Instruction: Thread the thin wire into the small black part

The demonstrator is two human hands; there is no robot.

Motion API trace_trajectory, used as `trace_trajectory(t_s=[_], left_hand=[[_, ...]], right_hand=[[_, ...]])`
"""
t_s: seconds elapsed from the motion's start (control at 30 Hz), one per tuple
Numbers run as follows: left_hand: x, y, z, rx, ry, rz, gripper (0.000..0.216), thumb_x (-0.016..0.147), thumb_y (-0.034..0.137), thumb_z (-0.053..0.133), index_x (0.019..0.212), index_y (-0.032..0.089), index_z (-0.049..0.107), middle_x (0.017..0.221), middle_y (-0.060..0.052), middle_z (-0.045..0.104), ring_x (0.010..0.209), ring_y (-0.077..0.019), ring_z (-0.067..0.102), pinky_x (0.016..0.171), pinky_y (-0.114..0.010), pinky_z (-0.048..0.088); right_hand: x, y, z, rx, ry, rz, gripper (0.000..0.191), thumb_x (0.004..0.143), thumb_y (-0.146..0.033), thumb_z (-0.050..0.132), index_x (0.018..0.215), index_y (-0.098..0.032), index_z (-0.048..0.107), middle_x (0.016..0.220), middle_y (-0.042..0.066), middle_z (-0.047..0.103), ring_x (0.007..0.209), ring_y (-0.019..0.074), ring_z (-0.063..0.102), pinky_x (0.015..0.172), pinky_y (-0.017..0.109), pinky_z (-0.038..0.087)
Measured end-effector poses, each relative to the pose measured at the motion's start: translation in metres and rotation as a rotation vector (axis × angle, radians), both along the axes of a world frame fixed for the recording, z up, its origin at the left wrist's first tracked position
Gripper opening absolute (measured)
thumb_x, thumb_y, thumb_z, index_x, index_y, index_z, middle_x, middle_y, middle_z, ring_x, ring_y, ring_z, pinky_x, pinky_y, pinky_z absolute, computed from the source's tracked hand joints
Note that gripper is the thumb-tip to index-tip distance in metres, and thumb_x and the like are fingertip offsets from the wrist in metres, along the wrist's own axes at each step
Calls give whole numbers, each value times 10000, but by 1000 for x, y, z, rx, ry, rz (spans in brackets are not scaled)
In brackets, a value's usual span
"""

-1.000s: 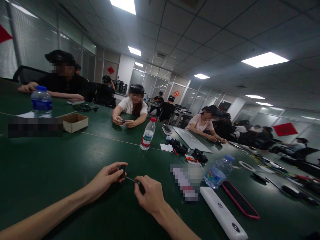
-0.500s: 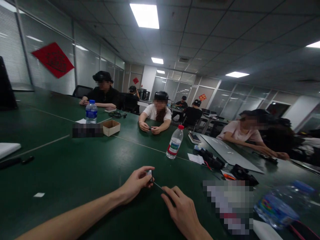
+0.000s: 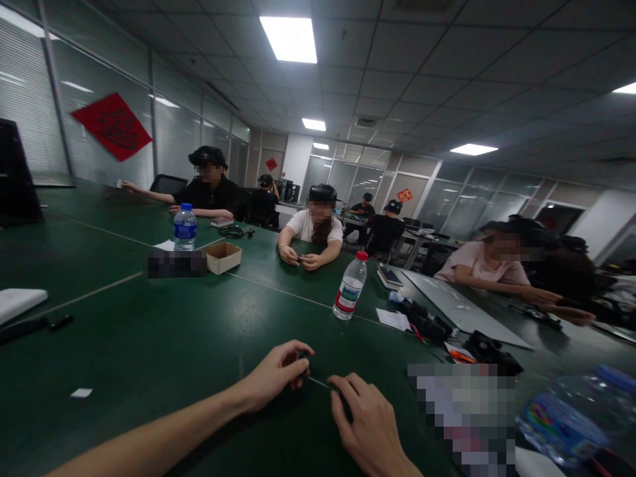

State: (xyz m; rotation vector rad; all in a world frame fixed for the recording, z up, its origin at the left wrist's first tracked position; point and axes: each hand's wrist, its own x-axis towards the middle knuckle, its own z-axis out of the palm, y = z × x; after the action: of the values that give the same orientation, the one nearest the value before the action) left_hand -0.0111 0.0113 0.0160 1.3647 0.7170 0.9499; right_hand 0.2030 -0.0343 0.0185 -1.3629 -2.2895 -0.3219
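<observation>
Over the bench (image 3: pixel 199 331), small part (image 3: pixel 303 356) in left hand (image 3: pixel 277 373), right hand (image 3: pixel 366 416) to its right, thin rod (image 3: pixel 318 382) between the two. Middle bottle (image 3: pixel 350 295) stood beyond both hands, box (image 3: pixel 224 262) farther left, far bottle (image 3: pixel 185 230) just left of that. Paper scrap (image 3: pixel 82 393) lay left front, near bottle (image 3: pixel 566 417) right front.

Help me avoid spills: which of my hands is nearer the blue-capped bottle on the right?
Right. The right hand is to the left of the blue-capped bottle, apart from it; the left hand is farther left, beyond the right hand.
</observation>
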Motion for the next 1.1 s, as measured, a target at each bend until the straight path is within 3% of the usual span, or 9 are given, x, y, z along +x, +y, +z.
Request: trace_trajectory(t_s=[0.4,0.63,1.1], left_hand=[[1,9,-13,-47,-85,52,426,822,412,600,1157,157,534,881,-32,577,663,-107,531,619,-246,418],[1,4,-7,-107,19,12,411,855,522,491,1025,151,545,600,49,483,479,-76,420,452,-188,242],[2,-2,-5,-155,-73,-14,400,838,528,530,1057,208,431,538,112,328,449,-57,293,455,-187,173]], right_hand=[[0,2,-2,-14,37,121,249,952,-282,423,1096,-231,621,898,69,615,731,168,601,634,277,469],[1,0,-1,-106,48,193,282,962,-317,421,1165,-230,595,943,67,594,667,131,605,567,231,484],[0,-3,2,-108,87,228,274,962,-328,427,1151,-237,604,906,50,606,642,111,603,549,199,478]])
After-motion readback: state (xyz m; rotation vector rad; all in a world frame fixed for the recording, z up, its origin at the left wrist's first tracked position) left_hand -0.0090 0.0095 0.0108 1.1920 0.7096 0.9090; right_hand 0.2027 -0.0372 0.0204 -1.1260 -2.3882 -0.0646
